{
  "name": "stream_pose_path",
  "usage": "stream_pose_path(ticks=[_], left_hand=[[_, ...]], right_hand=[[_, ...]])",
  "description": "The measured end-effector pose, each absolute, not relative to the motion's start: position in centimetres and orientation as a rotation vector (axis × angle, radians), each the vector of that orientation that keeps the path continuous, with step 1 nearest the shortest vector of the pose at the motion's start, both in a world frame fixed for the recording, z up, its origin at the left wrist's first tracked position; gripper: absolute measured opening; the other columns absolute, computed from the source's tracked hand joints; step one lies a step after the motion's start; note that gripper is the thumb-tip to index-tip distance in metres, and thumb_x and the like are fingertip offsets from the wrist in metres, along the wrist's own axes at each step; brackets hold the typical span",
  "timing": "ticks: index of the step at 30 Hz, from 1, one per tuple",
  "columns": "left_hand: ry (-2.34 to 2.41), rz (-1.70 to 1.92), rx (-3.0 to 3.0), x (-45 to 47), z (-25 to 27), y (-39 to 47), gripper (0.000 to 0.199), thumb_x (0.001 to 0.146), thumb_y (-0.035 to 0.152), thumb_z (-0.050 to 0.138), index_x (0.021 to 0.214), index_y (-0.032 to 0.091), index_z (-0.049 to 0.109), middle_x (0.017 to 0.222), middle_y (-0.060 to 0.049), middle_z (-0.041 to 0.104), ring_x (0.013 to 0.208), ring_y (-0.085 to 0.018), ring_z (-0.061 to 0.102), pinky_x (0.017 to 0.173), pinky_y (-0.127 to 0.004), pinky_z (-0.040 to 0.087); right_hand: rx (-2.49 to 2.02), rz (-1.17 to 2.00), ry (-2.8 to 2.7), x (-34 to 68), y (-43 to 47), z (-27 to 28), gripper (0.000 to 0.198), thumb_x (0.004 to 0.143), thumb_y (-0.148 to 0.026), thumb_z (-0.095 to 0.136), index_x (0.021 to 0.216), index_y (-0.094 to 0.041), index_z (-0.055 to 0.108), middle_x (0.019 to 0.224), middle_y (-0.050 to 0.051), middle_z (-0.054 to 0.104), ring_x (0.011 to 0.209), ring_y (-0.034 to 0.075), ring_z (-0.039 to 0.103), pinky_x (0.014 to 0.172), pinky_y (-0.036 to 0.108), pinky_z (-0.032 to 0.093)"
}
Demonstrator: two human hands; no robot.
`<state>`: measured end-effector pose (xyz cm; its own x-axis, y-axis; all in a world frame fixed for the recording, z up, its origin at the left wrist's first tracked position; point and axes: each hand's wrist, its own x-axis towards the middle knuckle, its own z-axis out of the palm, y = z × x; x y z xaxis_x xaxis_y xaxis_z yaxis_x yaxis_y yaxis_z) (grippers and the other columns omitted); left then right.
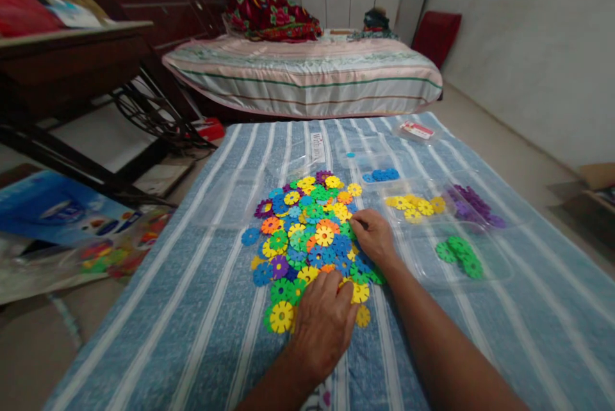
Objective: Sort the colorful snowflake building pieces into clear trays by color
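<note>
A heap of flower-shaped plastic discs (325,235) in yellow, green, blue, orange and purple lies on the striped cloth. My left hand (323,312) rests over the near edge of the heap, fingers curled down among the discs. What its fingertips hold, if anything, is hidden beneath them. At the heap's right edge is my right hand (375,238), its thumb and forefinger pinched together beside yellow and green discs. I cannot make out what is in that pinch. To the right, clear plastic boxes contain blue discs (384,175), yellow discs (418,205), purple discs (468,205) and green discs (460,256).
An open clear box (221,200) stands left of the heap. At the far right corner sits a clear container with a red label (417,130). Beyond the striped cloth (192,308) is a bed (307,78). A blue package (62,209) lies at left.
</note>
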<state>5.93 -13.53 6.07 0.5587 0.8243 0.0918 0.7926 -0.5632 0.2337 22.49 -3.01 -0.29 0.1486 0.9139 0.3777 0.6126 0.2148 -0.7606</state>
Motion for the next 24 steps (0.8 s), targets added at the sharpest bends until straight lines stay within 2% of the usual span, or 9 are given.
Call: stream_pose_path(ticks=[9, 16, 19, 24], left_hand=[[1.279, 0.631, 2.616, 5.5, 5.9, -12.9, 0.019, 0.090, 0.016, 0.043, 0.086, 0.018, 0.062, 0.084, -0.006, 0.062, 0.081, -0.019, 0.058, 0.073, -0.034, 0.051], [1.259, 0.686, 2.418, 4.9, 7.1, -11.8, 0.023, 0.091, 0.019, 0.042, 0.084, 0.018, 0.064, 0.079, -0.004, 0.063, 0.078, -0.016, 0.058, 0.072, -0.028, 0.047], [1.328, 0.672, 2.217, 5.0, 8.0, -10.9, 0.021, 0.088, 0.023, 0.047, 0.080, 0.018, 0.065, 0.074, -0.002, 0.063, 0.071, -0.014, 0.057, 0.064, -0.025, 0.044], [1.341, 0.691, 1.772, 7.0, 9.6, -7.9, 0.014, 0.076, 0.023, 0.055, 0.066, 0.017, 0.063, 0.054, 0.005, 0.053, 0.050, -0.009, 0.048, 0.049, -0.020, 0.036]], right_hand=[[-1.477, 0.390, -1.555, 22.4, -2.9, -0.4, 0.017, 0.082, -0.025, 0.053, 0.073, -0.021, 0.066, 0.078, 0.003, 0.065, 0.077, 0.018, 0.058, 0.074, 0.030, 0.043], [-1.485, 0.389, -1.549, 22.4, -2.9, -0.3, 0.017, 0.081, -0.025, 0.053, 0.072, -0.021, 0.066, 0.077, 0.003, 0.065, 0.077, 0.018, 0.058, 0.073, 0.030, 0.043], [-1.476, 0.390, -1.547, 22.3, -2.8, -0.2, 0.017, 0.081, -0.025, 0.053, 0.071, -0.021, 0.066, 0.077, 0.003, 0.065, 0.076, 0.017, 0.058, 0.072, 0.029, 0.042], [-1.482, 0.390, -1.568, 22.5, -2.8, -0.4, 0.017, 0.081, -0.025, 0.053, 0.071, -0.020, 0.065, 0.076, 0.003, 0.065, 0.075, 0.018, 0.058, 0.070, 0.029, 0.042]])
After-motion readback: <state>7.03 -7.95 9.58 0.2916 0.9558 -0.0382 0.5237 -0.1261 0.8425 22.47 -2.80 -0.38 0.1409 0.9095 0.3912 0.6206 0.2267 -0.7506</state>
